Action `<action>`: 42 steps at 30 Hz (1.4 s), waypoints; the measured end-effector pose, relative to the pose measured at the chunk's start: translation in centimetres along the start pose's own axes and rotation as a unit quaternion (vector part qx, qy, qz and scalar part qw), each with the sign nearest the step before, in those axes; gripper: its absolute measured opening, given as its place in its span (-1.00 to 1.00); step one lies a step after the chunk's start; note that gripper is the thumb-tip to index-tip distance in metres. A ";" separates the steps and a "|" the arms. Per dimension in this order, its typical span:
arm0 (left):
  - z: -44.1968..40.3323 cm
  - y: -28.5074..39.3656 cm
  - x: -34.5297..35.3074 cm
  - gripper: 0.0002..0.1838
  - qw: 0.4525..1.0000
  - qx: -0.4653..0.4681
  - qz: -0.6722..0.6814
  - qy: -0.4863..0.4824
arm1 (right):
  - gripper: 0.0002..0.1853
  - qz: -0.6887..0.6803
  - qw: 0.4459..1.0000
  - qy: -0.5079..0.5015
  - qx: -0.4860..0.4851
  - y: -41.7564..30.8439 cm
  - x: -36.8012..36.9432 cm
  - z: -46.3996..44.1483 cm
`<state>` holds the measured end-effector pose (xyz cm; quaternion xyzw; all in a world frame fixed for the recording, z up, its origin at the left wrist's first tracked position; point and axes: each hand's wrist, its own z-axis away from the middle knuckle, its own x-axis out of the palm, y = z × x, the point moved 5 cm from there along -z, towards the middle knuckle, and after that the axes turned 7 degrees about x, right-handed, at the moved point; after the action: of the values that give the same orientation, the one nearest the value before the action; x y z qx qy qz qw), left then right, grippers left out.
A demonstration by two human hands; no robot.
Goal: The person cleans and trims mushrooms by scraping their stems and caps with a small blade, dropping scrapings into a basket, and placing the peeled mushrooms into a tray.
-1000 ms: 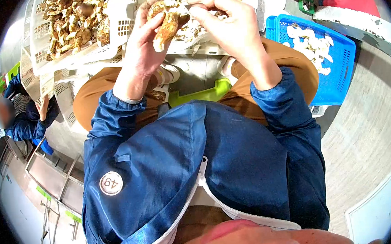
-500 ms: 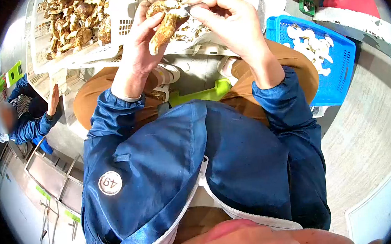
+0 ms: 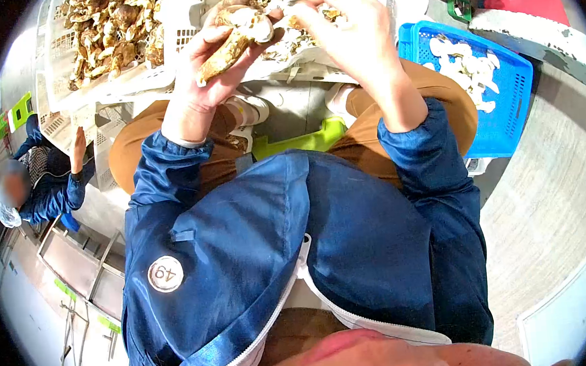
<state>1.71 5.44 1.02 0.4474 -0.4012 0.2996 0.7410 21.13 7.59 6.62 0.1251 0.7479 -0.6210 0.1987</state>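
Observation:
A brown-skinned mushroom (image 3: 226, 56) with a thick stem lies tilted in my left hand (image 3: 198, 66), whose fingers are wrapped round it. Its right end shows a pale face toward the other hand. My right hand (image 3: 353, 30) is closed in a pinch beside that pale end; a thin dark blade-like piece seems to stick out from its fingertips, partly hidden and blurred. Beneath both hands, a white basket (image 3: 319, 72) holds pale scraps and trimmings (image 3: 289, 49).
Many brown mushrooms (image 3: 113, 39) fill a white crate (image 3: 59, 98) at the upper left. On the right, a blue basket (image 3: 517, 96) contains white mushroom pieces (image 3: 466, 66). A green plastic piece (image 3: 303, 141) lies between my legs. Another person (image 3: 49, 192) is at the far left.
The mushroom has swung so its lower end points further left, and its pale end has come into view. My right hand has shifted slightly upward. The other person has moved a little.

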 end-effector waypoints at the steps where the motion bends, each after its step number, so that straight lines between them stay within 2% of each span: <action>1: 0.0 0.1 -0.1 -0.50 1.000 0.010 -0.006 -0.009 | -0.91 -0.063 0.997 -0.033 -0.009 -0.2 0.5 0.2; 2: 0.0 0.3 -0.3 -0.50 1.000 0.004 -0.022 -0.011 | -0.91 -0.127 0.990 -0.066 -0.017 -0.4 0.9 0.3; 3: 0.1 0.6 -0.5 -0.49 0.999 -0.002 -0.037 -0.013 | -0.89 -0.157 0.983 -0.054 -0.073 -1.1 0.6 0.3; 6: 0.1 0.7 -0.6 -0.48 0.991 0.014 -0.133 0.004 | -0.88 -0.155 0.982 -0.061 -0.086 -0.1 1.0 0.2; 9: -0.3 0.9 0.7 -0.52 0.980 0.053 -0.193 -0.001 | -0.87 -0.159 0.982 -0.087 -0.046 0.2 0.8 0.5; 12: -0.4 1.1 0.0 -0.53 0.968 0.050 -0.247 -0.014 | -0.87 -0.171 0.979 -0.111 0.025 1.0 1.2 0.9; 15: -0.5 1.1 -0.1 -0.53 0.971 0.047 -0.234 -0.022 | -0.86 -0.136 0.987 -0.085 -0.012 0.7 1.1 0.8; 18: -0.1 0.5 -0.2 -0.48 0.981 0.030 -0.192 -0.012 | -0.84 -0.146 0.983 -0.081 0.072 0.1 0.8 1.1; 21: 0.3 0.5 -0.3 -0.43 0.987 0.006 -0.158 0.009 | -0.83 -0.188 0.970 -0.116 0.104 0.7 1.1 1.0; 24: 0.3 0.7 -0.3 -0.44 0.988 0.012 -0.154 0.011 | -0.85 -0.235 0.955 -0.148 0.103 1.4 1.5 1.0; 25: 0.3 0.8 -0.2 -0.45 0.988 0.017 -0.155 0.003 | -0.86 -0.280 0.947 -0.140 0.064 1.3 1.7 0.9; 28: 0.2 0.8 0.1 -0.48 0.987 0.029 -0.158 -0.021 | -0.87 -0.259 0.951 -0.156 0.069 1.2 1.6 1.0; 29: -0.1 0.9 -0.2 -0.47 0.983 0.019 -0.175 -0.060 | -0.87 -0.248 0.954 -0.154 0.071 1.3 1.5 1.0; 34: 0.2 0.6 -0.4 -0.46 0.985 0.023 -0.165 -0.041 | -0.88 -0.226 0.960 -0.147 0.068 1.1 1.5 1.0; 37: 0.2 0.6 0.2 -0.46 0.987 0.013 -0.151 -0.057 | -0.88 -0.298 0.928 -0.189 0.121 1.0 1.3 1.0; 40: -0.1 0.7 0.4 -0.48 0.984 0.014 -0.155 -0.083 | -0.87 -0.278 0.942 -0.170 0.081 1.0 1.3 1.1; 42: -0.1 0.8 0.1 -0.50 0.981 0.013 -0.176 -0.082 | -0.87 -0.249 0.951 -0.158 0.087 1.3 1.4 1.1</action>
<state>1.12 5.89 1.40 0.5437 -0.3714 0.1322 0.7409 20.62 6.70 4.63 -0.1486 0.6569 -0.7255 0.1416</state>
